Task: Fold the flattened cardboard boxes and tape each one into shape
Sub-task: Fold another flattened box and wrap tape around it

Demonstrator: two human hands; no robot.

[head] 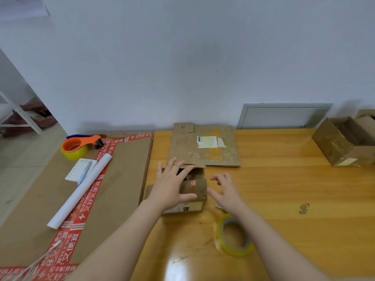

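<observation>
Small cardboard box (195, 192) stood near the counter's (284, 189) left edge, open top facing up, left hand (170, 187) spread flat on it, grip released, right hand (227, 193) just beside, grasping nothing.

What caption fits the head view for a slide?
Left hand rests on a small box; right hand hovers beside it.

Honey-orange wood-grain table (284, 189). At centre, a brown cardboard box (194, 189) with a small red mark. At twelve o'clock, flattened brown cardboard (182, 151) with a white-and-yellow label (207, 141). At five o'clock, a yellowish clear tape roll (233, 236). At ten o'clock, an orange dispenser (79, 146); white-lettered red tape (95, 191) crosses a brown carton (125, 179).
</observation>
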